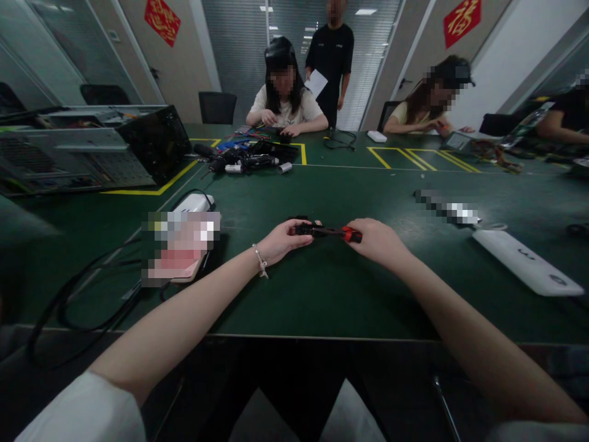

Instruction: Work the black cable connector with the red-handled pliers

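Observation:
My left hand (286,242) is closed around a small black part (304,229) above the middle of the green table (317,301). What exactly this part is cannot be made out. My right hand (381,243) grips the red and black handle of a screwdriver (351,234). Its thin dark shaft points left and reaches the black part; whether the tip sits in a screw is too small to see. Just behind my left fingers lies another small dark piece (298,218), partly covered.
At left stand an opened computer case (78,153), a phone (181,248), and black cables (69,307). A white power bank (527,261) lies right. Across the table are a heap of cables and parts (248,156), two seated people, and one standing person (330,61).

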`<state>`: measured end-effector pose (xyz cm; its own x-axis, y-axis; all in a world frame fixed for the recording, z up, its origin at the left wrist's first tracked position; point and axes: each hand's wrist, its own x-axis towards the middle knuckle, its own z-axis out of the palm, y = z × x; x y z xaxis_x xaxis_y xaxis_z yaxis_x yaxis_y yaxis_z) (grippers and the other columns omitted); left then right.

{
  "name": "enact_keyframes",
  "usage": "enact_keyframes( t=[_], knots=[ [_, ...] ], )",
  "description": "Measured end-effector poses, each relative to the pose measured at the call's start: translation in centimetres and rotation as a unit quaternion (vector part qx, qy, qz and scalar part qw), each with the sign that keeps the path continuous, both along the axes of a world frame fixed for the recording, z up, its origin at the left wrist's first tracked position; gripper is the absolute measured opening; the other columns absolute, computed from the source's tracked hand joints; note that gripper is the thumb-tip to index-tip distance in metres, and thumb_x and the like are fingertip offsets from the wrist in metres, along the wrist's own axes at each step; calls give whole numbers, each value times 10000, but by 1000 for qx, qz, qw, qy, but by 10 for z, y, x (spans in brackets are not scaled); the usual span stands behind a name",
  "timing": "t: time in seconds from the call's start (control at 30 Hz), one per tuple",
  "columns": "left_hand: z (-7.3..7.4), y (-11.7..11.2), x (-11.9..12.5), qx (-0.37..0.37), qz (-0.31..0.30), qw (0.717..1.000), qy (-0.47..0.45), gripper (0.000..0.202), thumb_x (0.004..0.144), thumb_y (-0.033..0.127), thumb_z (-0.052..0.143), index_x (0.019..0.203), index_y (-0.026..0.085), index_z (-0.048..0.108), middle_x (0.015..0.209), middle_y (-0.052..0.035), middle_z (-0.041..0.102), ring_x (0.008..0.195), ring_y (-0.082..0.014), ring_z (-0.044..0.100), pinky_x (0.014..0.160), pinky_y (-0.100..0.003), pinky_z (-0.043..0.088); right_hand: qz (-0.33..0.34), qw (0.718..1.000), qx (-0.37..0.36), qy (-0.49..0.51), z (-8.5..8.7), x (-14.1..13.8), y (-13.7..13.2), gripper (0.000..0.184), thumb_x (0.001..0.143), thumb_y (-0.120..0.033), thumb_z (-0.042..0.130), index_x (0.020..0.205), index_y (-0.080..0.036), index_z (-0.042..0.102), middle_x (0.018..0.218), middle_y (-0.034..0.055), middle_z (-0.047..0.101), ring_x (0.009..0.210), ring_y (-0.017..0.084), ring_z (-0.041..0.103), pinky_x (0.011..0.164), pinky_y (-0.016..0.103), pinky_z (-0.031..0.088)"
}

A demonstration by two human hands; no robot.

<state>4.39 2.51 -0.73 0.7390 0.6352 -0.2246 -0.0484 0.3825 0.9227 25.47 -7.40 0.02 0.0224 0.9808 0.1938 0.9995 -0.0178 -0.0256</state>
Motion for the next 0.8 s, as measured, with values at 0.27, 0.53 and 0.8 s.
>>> enact_keyframes(
  t=[0.27,0.53,0.8],
  knots=[
    [-7,6,0,9,-11,1000,-7,407,680,-10,621,1053,132,540,1046,-67,544,883,-107,598,968,-329,426,13,998,33,-43,7,-4,-2,177,720,-254,508,865,-188,584,836,56,612,761,192,518,595,295,400],
    [-11,8,-1,16,-18,1000,-18,415,679,1,629,1064,129,541,1044,-82,552,880,-113,597,952,-337,436,6,1000,9,1,0,-1,0,169,749,-287,493,865,-203,583,848,44,616,780,176,528,613,281,405],
    [-18,12,0,30,-20,999,-22,422,662,23,655,1053,146,550,1052,-67,539,874,-100,583,944,-320,435,9,999,33,-27,3,-2,0,162,723,-261,511,858,-196,573,828,42,604,763,178,517,643,299,416]
  ],
)
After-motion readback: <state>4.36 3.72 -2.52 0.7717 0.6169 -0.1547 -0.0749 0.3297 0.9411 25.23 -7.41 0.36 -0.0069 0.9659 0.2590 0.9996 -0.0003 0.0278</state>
